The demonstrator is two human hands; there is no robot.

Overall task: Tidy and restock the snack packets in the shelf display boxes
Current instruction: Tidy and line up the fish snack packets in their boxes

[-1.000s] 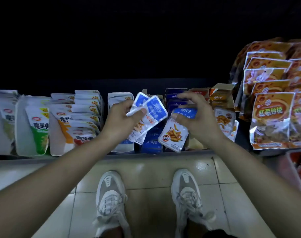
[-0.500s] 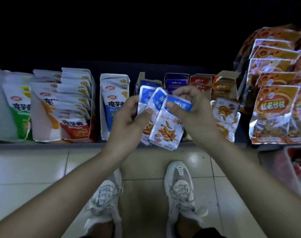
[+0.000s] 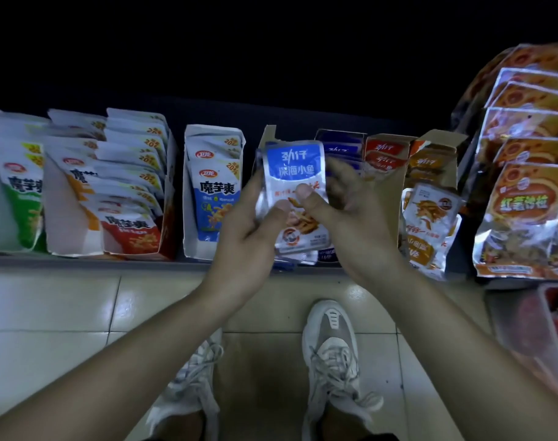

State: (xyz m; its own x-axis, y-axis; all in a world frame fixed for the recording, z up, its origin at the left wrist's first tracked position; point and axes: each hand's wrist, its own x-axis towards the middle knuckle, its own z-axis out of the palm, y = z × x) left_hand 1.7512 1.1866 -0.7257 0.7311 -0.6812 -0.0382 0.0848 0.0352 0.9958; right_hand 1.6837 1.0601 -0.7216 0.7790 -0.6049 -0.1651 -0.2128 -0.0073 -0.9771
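Observation:
A small stack of blue-and-silver fish snack packets [image 3: 292,168] is held upright in front of the low shelf. My left hand [image 3: 250,224] grips the stack's left edge, thumb on its face. My right hand [image 3: 344,211] pinches the front packet with its thumb on the face, fingers behind. Behind the packets stands an open cardboard display box [image 3: 268,135] with more blue packets [image 3: 338,146] beside it; its inside is mostly hidden by the stack.
Left on the shelf stand white display boxes of konjac packets: blue [image 3: 212,186], red [image 3: 131,198], orange and green [image 3: 15,186]. To the right are red [image 3: 384,155] and orange [image 3: 430,163] boxes, then large orange bags [image 3: 525,218]. Tiled floor and my shoes [image 3: 331,351] lie below.
The fanned packets have been squared into one upright stack. My right hand brought its packet onto the front of the ones in my left hand.

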